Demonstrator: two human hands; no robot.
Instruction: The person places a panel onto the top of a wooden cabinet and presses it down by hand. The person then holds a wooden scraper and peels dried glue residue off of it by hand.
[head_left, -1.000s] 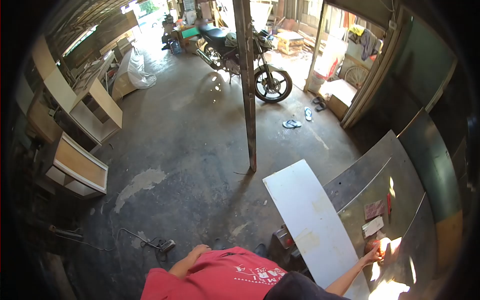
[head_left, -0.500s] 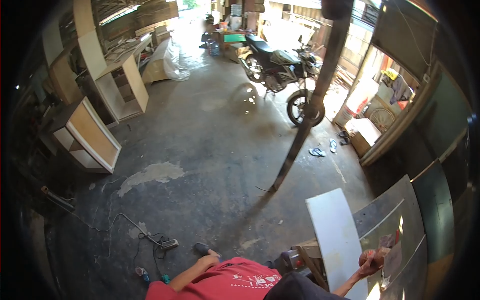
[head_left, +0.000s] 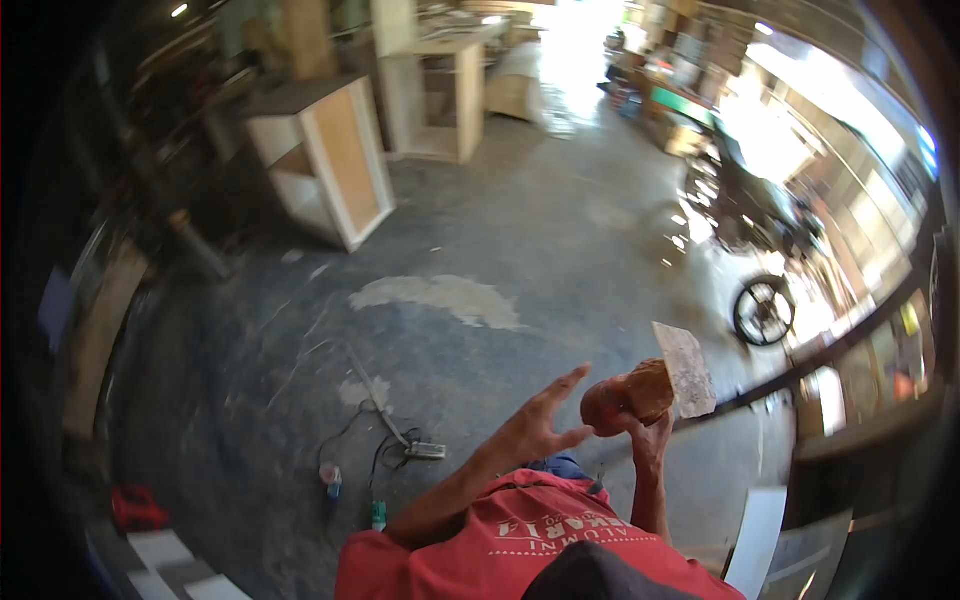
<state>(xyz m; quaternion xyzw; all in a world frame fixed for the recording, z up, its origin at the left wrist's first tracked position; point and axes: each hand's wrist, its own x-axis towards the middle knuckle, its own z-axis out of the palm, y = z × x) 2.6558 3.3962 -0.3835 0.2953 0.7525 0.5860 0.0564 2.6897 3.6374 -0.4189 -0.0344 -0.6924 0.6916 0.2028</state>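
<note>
My right hand (head_left: 652, 428) is raised in front of my chest, its fingers closed around a rounded reddish-brown object (head_left: 610, 405) whose exact kind I cannot make out. At its far end stands a flat, pale grey, stained plate (head_left: 686, 370), held up together with it. A rough, lighter brown part (head_left: 650, 388) shows between the two. My left hand (head_left: 545, 420) reaches in from the left with fingers spread. It holds nothing, and its thumb is very near the brown object; whether they touch is unclear.
A power strip (head_left: 426, 451) with cables and a green-ended tool (head_left: 378, 515) lie on the concrete floor. Open wooden cabinets (head_left: 350, 165) stand ahead. A motorcycle (head_left: 750, 205) is at the right, near a slanting post (head_left: 830, 365). Pale panels (head_left: 757, 540) lean at the lower right.
My view has turned left. My right hand has come from over the panels to my front with the brown object and plate. My left hand has risen from my side towards them.
</note>
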